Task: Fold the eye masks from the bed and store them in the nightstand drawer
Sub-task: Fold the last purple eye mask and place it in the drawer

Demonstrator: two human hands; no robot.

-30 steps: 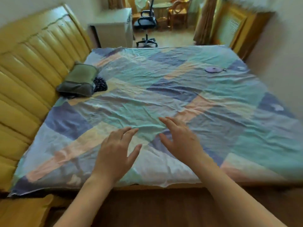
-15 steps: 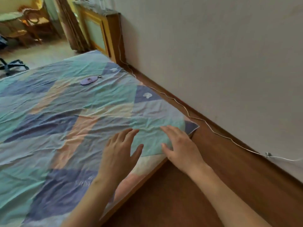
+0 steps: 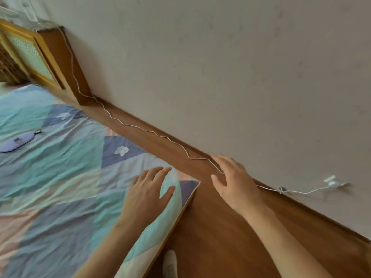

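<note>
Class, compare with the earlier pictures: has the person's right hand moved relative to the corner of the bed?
Yes. The right hand, earlier over the quilt near its corner, is now past the corner, over the wooden floor toward the wall.

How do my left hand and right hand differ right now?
The left hand is over the quilt near its corner; the right hand is past the bed edge, over the wooden floor by the wall. The right hand overlaps the white cable; the left does not. Both are open, palms down, holding nothing.
</note>
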